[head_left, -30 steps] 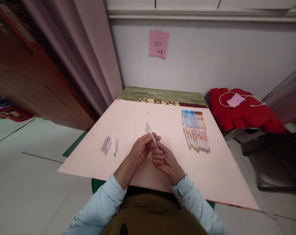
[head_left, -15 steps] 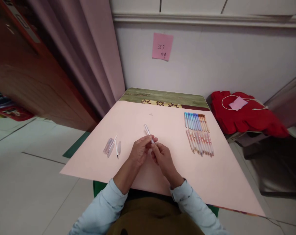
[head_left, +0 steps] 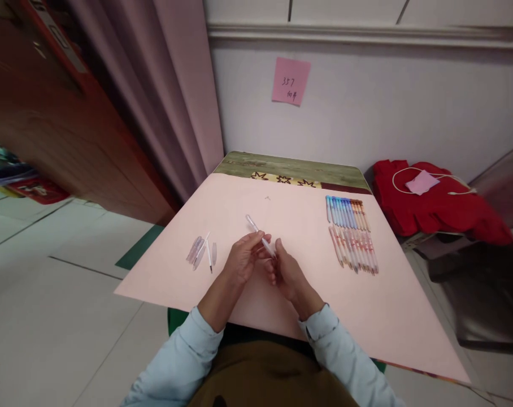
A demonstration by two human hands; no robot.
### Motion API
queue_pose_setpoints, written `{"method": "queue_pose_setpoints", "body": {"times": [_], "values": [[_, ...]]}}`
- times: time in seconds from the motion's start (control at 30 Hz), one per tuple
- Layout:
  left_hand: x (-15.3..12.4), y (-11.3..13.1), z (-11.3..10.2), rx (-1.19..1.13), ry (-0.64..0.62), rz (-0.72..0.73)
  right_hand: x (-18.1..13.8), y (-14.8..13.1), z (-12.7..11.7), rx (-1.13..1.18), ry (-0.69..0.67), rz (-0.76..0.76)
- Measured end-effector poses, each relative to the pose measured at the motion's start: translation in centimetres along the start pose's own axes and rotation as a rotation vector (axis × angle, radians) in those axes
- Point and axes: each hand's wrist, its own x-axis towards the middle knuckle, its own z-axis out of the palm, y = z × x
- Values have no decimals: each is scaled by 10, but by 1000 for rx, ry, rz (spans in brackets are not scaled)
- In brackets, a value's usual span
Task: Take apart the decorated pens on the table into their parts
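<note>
A pale, whitish pen (head_left: 267, 245) slants across the middle of the table, its upper end pointing away from me. My left hand (head_left: 244, 257) grips it around the middle between thumb and fingers. Just at the pen's lower end is my right hand (head_left: 288, 274), thumb raised apart from its partly curled fingers; whether it touches the pen I cannot tell. To the left lie several translucent pen barrel parts (head_left: 194, 250) and slim white refills (head_left: 210, 259), one with a dark tip.
On the right, two rows of pens lie side by side: blue-to-brown ones (head_left: 347, 212) behind and pinkish ones (head_left: 353, 250) in front. Tiny bits (head_left: 267, 198) rest near the far side of the pink tabletop (head_left: 324, 322). A red cloth (head_left: 443, 209) with a white cord sits beyond the right edge.
My right thumb and fingers have parted from their pinch on the pen's lower end, which now shows more. The left hand keeps its hold. The view has shifted slightly.
</note>
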Motion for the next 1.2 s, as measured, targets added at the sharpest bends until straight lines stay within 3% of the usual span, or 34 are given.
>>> {"method": "queue_pose_setpoints", "body": {"times": [0.2,0.37,0.67,0.77,0.87,0.93,1.07,1.2], "values": [[0,1,-7,-35,101,56,2,-1,4,81,-3,-111],[0,0,-10,-7,24,-2,3,1,8,39,-49,14],[1,-5,-10,-125,227,94,6,7,4,-313,106,-340],[-2,-4,-7,-103,215,87,6,6,4,-300,98,-223],[-4,-5,-6,-52,121,37,6,6,6,-181,24,-74],[-3,-5,-7,-48,103,19,6,7,8,-155,26,-109],[-1,-4,-12,-127,230,88,8,8,13,-141,63,-233],[0,-4,-17,-106,129,43,12,10,19,-148,6,-111]]}}
